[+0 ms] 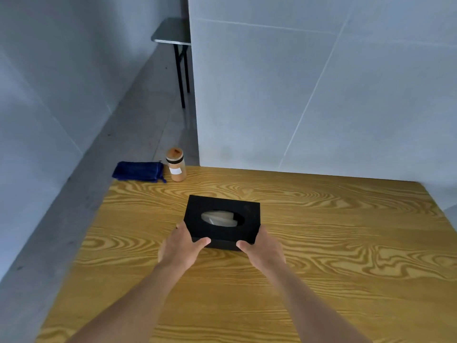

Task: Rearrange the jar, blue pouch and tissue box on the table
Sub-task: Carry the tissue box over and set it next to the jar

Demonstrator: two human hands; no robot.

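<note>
A black tissue box (222, 206) with an oval opening and white tissue inside sits near the middle of the wooden table (321, 243). My left hand (180, 248) grips its near left corner, thumb on the front face. My right hand (264, 248) grips its near right corner the same way. At the table's far left corner lies a blue pouch (138, 171), flat, with a drawstring. Right beside it stands a jar (176, 164) with a cork lid, a dark band and a white label.
A grey wall panel (321, 82) rises directly behind the table's far edge. To the left the table ends over a grey floor. A small dark table (173, 33) stands far back on thin legs.
</note>
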